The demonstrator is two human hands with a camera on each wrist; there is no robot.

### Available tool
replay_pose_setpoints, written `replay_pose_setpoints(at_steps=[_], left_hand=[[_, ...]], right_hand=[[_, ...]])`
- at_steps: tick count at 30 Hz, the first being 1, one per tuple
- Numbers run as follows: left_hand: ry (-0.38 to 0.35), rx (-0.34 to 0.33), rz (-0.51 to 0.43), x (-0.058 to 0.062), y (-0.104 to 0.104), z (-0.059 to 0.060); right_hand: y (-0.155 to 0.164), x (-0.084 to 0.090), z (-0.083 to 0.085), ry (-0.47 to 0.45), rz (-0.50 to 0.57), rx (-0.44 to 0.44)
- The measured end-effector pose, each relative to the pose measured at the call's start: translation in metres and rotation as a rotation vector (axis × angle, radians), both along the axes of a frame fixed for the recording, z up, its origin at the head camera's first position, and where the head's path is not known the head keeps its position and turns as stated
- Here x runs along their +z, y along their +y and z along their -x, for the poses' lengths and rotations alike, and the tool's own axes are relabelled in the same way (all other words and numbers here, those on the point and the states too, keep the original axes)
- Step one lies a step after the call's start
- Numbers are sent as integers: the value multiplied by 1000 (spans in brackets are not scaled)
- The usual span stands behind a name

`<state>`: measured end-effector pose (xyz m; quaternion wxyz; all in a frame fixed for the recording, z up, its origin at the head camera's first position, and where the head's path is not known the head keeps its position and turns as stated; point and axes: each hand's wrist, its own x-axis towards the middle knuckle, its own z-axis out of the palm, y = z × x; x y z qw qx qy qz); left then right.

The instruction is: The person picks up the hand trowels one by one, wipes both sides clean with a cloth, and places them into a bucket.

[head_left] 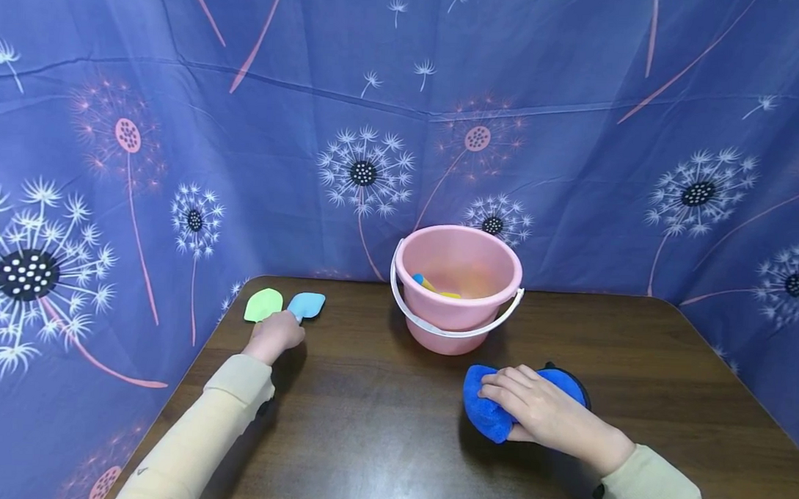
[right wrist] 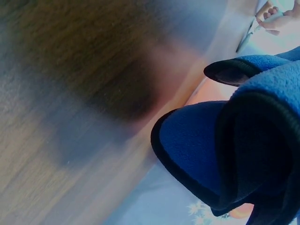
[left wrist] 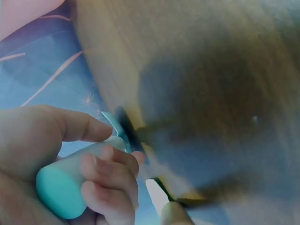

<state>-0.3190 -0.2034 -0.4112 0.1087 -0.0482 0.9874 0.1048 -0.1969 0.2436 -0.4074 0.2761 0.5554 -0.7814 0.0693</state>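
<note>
At the table's far left, my left hand (head_left: 277, 337) holds a light blue toy shovel (head_left: 308, 305) by its handle. In the left wrist view the fingers curl round that thick handle (left wrist: 63, 190), whose end is teal. A light green toy shovel (head_left: 263, 304) lies just beside this hand, its handle mostly hidden in the head view. My right hand (head_left: 533, 405), on the right side, grips a bunched blue cloth (head_left: 486, 414) with black edging. Folds of the cloth (right wrist: 192, 145) fill the right wrist view and hide the fingers there.
Behind and between the hands stands a pink bucket (head_left: 450, 310) with its white handle (head_left: 430, 325) hanging in front. Blue and yellow items (head_left: 431, 284) show inside it. A dandelion-patterned blue curtain (head_left: 277, 164) hangs round the brown wooden table (head_left: 367, 424).
</note>
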Motion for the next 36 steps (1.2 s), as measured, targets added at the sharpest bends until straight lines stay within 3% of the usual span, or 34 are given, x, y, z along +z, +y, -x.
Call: replay_pose_setpoints(at_steps=[9,19,27,36], left_hand=[[-7,35,-24,15,2,2],[27,5,13,36,0,-3],[29,-7,13,62,-1,-9],[106,-58,14,88,-1,-17]], right_hand=[[-1,1,0,0,-12,5],[-1,2,0,1,-11,17],[-2,3,1,29,-7,34],[-4,4,2,35,-1,41]])
